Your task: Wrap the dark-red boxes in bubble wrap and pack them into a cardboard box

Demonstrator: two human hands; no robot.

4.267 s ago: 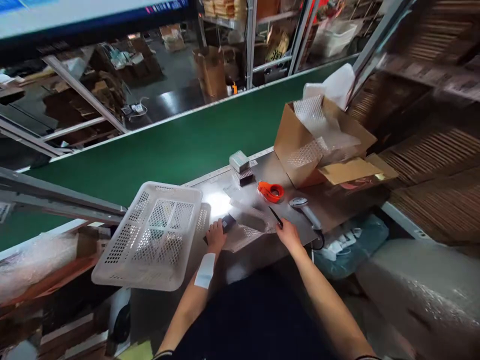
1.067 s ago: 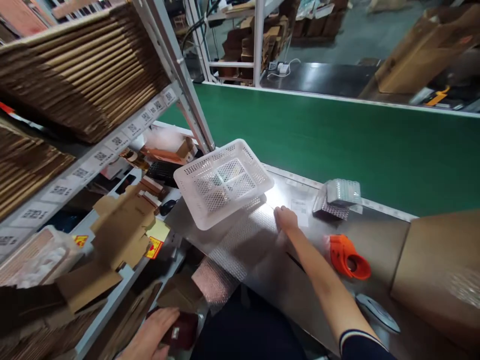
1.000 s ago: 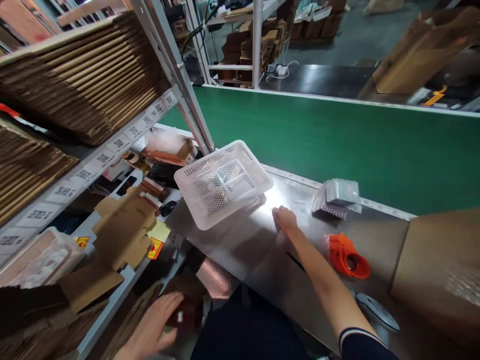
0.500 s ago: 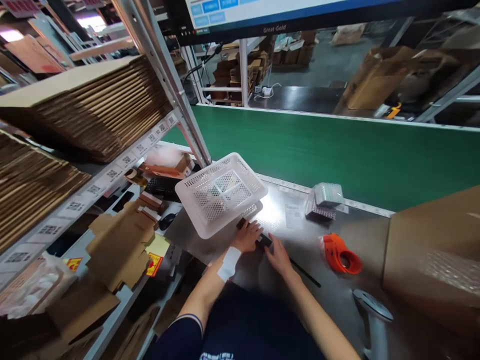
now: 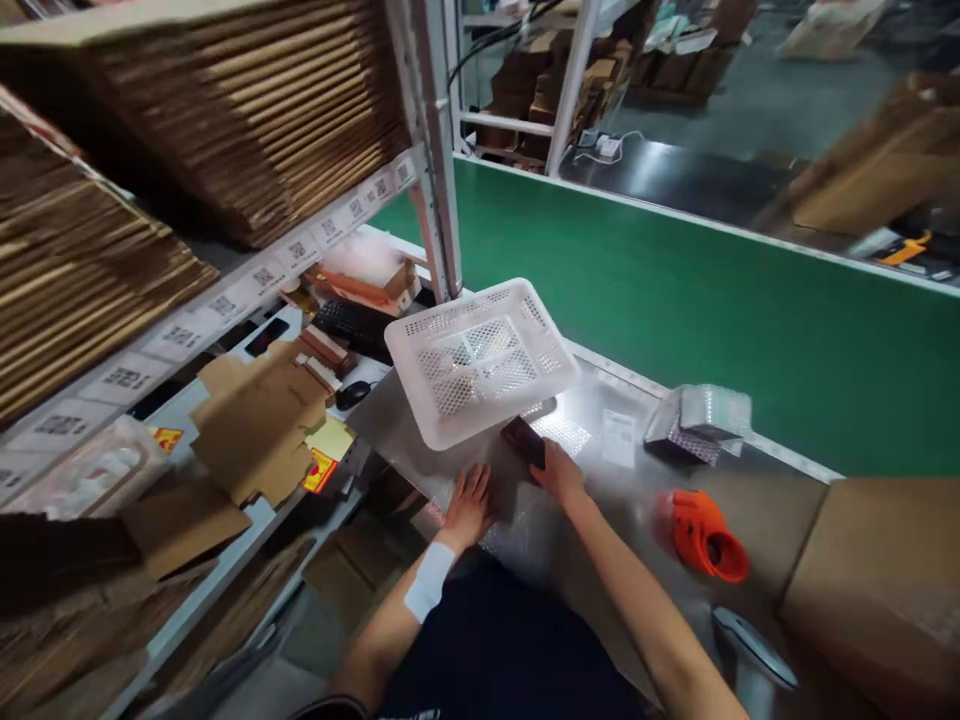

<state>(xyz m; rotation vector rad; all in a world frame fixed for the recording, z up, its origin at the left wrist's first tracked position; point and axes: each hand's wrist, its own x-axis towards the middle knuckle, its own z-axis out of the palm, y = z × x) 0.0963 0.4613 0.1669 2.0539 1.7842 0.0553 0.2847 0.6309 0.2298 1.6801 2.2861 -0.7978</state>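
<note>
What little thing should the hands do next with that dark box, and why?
Probably lay the dark box onto the bubble wrap: the right hand holds it at the sheet's far edge, and the left hand lies flat on the wrap, pinning it to the table.

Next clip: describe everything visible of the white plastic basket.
The white plastic basket is rectangular with rounded corners, a solid rim and perforated walls and floor; the floor's mesh is split into four panels. Nothing shows inside it. It sits tilted, open side toward the camera, at the left end of the metal worktable, beside the shelf post. Neither hand touches it; the right hand holds a small dark box just below its near edge.
</note>
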